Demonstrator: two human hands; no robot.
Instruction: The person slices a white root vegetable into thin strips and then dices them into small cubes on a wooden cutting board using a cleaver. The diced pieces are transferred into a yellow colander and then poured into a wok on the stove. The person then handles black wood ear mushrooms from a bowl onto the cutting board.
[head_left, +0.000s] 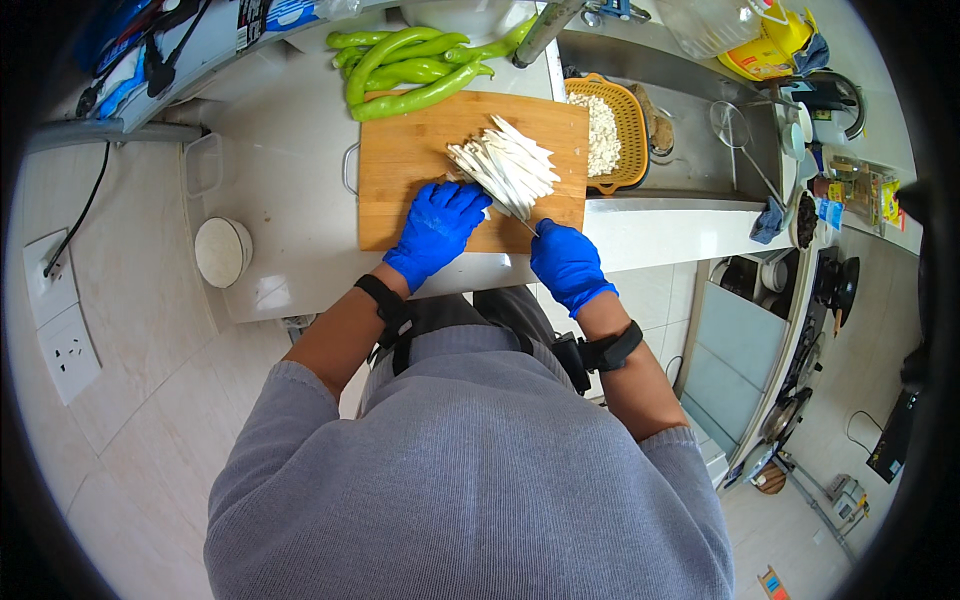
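Observation:
My left hand (441, 225), in a blue glove, presses with bent fingers on pale food at the near left side of a heap of thin white strips (506, 165). Its fingers hide most of what lies under them. My right hand (568, 259), gloved in blue too, is closed around the handle of a knife (516, 211). The blade slants away to the left along the strips, close to the left fingertips. Heap and blade are over a wooden cutting board (397, 161). Long green peppers (420, 71) lie at the board's far left corner, some overlapping its edge.
Right of the board, a yellow plastic basket (637, 142) with small white pieces stands in the steel sink (694, 169). A wire skimmer (742, 142) leans there. A white bowl (223, 252) and a clear plastic container (202, 165) are at the counter's left. A metal post (546, 34) rises beyond the board.

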